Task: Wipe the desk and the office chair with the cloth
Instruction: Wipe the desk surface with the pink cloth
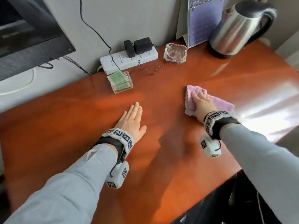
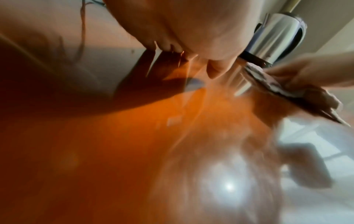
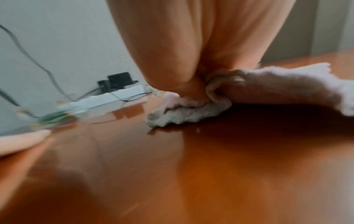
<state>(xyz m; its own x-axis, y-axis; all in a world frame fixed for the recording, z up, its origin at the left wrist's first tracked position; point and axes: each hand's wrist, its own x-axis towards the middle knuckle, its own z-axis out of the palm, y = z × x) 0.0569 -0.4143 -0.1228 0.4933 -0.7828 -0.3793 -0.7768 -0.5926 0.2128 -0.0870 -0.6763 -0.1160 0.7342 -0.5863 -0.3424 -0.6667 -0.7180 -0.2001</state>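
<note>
Pressing down, my right hand (image 1: 203, 105) had its fingers (image 1: 199, 94) curled into the fluffy pink cloth (image 1: 217, 103), bunching it on the glossy reddish wooden desk (image 1: 161, 159). My left hand (image 1: 131, 122) lay flat beside it, fingers straight, well apart from the cloth.

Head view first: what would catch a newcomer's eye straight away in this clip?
The pink cloth stands out on the glossy orange-brown desk, pressed down by the right hand right of centre. The left hand lies flat with fingers straight on the bare wood near the middle. At the far right corner stands a shiny steel kettle, with a glass ashtray and a white power strip along the wall.
</note>
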